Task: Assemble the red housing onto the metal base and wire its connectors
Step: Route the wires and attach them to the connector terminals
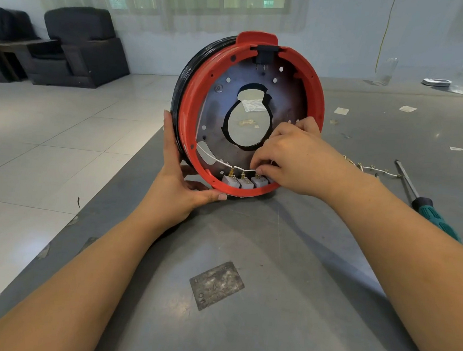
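Note:
The red ring housing (191,109) stands on edge on the grey table, with the round metal base (288,97) inside it and a black rim behind. Three grey connector blocks (245,182) line the bottom inside. A white wire (212,157) with brass terminals runs across them. My left hand (180,182) holds the housing's lower left rim, thumb under the front edge. My right hand (289,157) reaches inside and pinches the wire's terminal at the rightmost connector.
A green-handled screwdriver (425,205) lies to the right on the table (284,302). Another white wire with brass terminals (373,168) lies beside it. A worn metal patch (216,285) is near me. Paper scraps lie farther right. The table's left edge drops to a tiled floor.

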`<state>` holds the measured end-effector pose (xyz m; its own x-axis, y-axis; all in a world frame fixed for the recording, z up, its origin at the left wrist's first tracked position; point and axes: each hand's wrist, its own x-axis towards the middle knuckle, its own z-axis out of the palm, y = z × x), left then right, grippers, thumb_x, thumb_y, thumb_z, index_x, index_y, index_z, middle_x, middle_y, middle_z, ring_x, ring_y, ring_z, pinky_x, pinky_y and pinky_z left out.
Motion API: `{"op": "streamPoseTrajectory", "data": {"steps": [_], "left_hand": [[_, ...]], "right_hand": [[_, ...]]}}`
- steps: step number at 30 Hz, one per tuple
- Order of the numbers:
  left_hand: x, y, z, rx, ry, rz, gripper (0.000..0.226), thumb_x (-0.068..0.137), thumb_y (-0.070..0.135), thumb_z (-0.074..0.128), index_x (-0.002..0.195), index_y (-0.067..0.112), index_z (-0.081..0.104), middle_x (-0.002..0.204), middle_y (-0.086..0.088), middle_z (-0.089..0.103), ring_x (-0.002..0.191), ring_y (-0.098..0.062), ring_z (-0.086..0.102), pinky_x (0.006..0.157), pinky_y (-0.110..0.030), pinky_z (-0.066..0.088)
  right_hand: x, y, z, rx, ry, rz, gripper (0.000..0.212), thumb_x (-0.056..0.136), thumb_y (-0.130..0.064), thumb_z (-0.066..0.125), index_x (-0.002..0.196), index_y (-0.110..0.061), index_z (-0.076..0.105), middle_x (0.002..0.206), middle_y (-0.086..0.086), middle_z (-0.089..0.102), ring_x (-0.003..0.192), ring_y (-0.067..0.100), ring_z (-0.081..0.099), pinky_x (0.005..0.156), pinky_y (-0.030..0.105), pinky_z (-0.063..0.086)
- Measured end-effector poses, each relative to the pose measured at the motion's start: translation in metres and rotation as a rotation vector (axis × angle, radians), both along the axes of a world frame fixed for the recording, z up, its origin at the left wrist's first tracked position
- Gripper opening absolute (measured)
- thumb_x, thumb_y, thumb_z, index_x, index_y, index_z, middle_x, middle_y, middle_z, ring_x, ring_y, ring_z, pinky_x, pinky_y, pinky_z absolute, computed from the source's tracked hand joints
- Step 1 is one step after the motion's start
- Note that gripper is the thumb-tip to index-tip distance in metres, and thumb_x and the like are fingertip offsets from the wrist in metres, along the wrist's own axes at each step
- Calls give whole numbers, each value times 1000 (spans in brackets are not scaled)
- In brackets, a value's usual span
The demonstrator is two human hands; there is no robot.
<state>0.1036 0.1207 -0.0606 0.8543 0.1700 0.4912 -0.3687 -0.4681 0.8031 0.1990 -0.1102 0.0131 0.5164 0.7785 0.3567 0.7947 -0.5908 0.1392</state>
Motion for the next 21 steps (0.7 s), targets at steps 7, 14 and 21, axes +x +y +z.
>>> {"op": "streamPoseTrajectory", "data": {"steps": [7, 14, 21], "left_hand": [[-2, 4, -2, -188, 66, -68, 143, 63, 20, 99, 146, 72, -5, 148, 11, 49, 121, -18, 69, 96, -28, 58], [-3, -8, -4, -263, 228, -143, 137, 62, 14, 100, 157, 53, 10, 145, 10, 53, 120, -14, 69, 97, -28, 58], [-1, -27, -11, -336, 106, 28, 128, 64, 22, 98, 154, 53, 13, 147, 15, 51, 129, -7, 61, 103, -47, 56]], "right_hand": [[1, 9, -10, 40, 38, -47, 17, 99, -37, 53, 102, -37, 71, 101, -14, 71, 106, 15, 56, 97, 42, 32], [-2, 18, -17, 122, 111, -102, 16, 100, -40, 52, 102, -37, 68, 105, -11, 71, 109, 19, 58, 98, 44, 39], [-9, 28, -23, 137, 54, -80, 18, 99, -41, 50, 103, -35, 67, 104, -8, 72, 105, 21, 63, 93, 42, 42]]}}
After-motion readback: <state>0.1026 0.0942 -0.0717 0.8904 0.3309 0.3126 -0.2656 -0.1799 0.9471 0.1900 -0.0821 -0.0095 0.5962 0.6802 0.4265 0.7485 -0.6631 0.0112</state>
